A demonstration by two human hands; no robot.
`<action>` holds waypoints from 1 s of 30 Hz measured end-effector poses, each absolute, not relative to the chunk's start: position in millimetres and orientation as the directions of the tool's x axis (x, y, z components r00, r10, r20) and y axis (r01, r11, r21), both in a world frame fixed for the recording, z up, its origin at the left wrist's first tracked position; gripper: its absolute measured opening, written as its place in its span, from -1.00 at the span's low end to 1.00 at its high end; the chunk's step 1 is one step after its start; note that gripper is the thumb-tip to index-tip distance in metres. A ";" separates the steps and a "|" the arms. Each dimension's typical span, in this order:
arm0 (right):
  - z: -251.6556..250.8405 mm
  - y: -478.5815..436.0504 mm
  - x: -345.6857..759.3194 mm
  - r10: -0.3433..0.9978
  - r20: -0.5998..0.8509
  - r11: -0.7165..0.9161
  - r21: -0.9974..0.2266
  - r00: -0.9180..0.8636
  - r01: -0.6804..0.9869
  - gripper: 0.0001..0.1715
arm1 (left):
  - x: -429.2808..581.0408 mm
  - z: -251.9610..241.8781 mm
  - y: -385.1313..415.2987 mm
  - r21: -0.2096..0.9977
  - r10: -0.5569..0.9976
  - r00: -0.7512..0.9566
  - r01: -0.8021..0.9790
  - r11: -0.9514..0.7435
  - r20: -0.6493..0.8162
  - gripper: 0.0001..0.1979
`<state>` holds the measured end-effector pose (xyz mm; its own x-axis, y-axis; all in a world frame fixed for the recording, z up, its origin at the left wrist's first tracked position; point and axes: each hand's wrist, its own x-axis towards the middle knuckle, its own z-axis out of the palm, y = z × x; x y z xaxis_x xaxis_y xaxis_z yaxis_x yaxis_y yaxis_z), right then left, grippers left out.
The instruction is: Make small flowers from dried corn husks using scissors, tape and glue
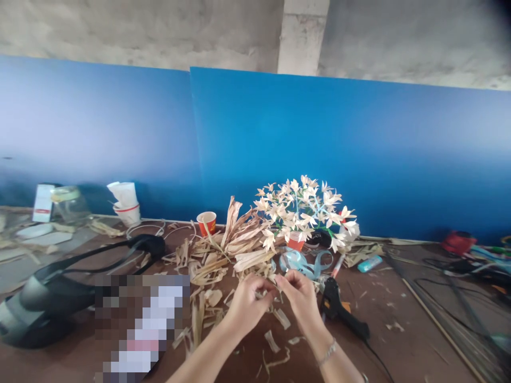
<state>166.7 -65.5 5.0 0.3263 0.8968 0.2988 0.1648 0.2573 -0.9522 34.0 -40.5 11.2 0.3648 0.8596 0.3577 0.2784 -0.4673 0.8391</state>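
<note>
My left hand [252, 300] and my right hand [297, 293] meet at the front of the table, thumbs and fingertips pinched close together. Between them is a small pale piece of corn husk [272, 278], mostly covered by the fingers. Just beyond and left of my hands lies a heap of dried corn husks [211, 268]. Behind them, a bunch of cream-coloured husk flowers [303, 207] on green and blue stems stands in a red paper cup [296, 242]. Light blue ribbon [295, 260] curls in front of that cup. A black glue gun [339, 308] lies right of my right hand.
Another red paper cup [206, 222] stands at the back. A black strapped headset [48, 298] and a pixelated patch [147, 330] are at left. Further back are a glass jar [72, 205] and white cup [128, 210]. Cables [459, 303] and a turquoise item [370, 263] lie right.
</note>
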 end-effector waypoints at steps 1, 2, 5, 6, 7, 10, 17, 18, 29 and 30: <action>4.4 -65.5 166.1 0.890 0.311 0.255 -0.946 0.334 0.200 -0.56 | 34.1 11.3 -41.0 0.824 0.850 0.368 0.285 -0.490 0.377 -0.90; 4.6 -65.4 165.7 0.887 0.318 0.250 -0.940 0.335 0.232 -0.56 | 34.2 11.4 -41.2 0.812 0.843 0.366 0.291 -0.506 0.394 -0.89; 10.6 -64.9 169.8 0.903 0.326 0.226 -0.915 0.279 0.335 -0.61 | 33.4 11.8 -39.3 0.803 0.840 0.345 0.292 -0.519 0.418 -0.89; 14.6 -65.1 174.7 0.907 0.331 0.218 -0.897 0.258 0.385 -0.64 | 32.8 11.8 -37.7 0.808 0.846 0.333 0.290 -0.513 0.417 -0.89; 19.2 -66.0 182.1 0.909 0.340 0.206 -0.869 0.241 0.451 -0.67 | 32.1 11.5 -35.7 0.815 0.854 0.316 0.291 -0.501 0.413 -0.89; 33.8 -76.1 215.7 0.891 0.338 0.017 -0.694 0.304 0.720 -0.75 | 29.9 9.8 -29.5 0.846 0.890 0.253 0.297 -0.444 0.378 -0.87; 27.6 -123.5 264.0 0.862 0.057 -0.504 -0.013 0.504 0.864 -0.70 | 30.2 3.7 -24.5 0.912 0.929 0.232 0.229 -0.339 0.287 -0.77; 20.8 -126.4 263.3 0.862 0.050 -0.506 0.007 0.505 0.862 -0.62 | 30.6 2.4 -24.3 0.919 0.931 0.239 0.217 -0.328 0.276 -0.76; 14.4 -118.3 259.2 0.907 0.303 -0.135 -0.450 0.293 0.883 -0.79 | 30.7 2.3 -24.0 0.891 0.921 0.177 0.244 -0.384 0.348 -0.84; 17.5 -116.7 251.0 0.911 0.353 -0.001 -0.512 0.212 0.859 -0.80 | 30.7 4.0 -25.1 0.878 0.915 0.166 0.261 -0.401 0.368 -0.86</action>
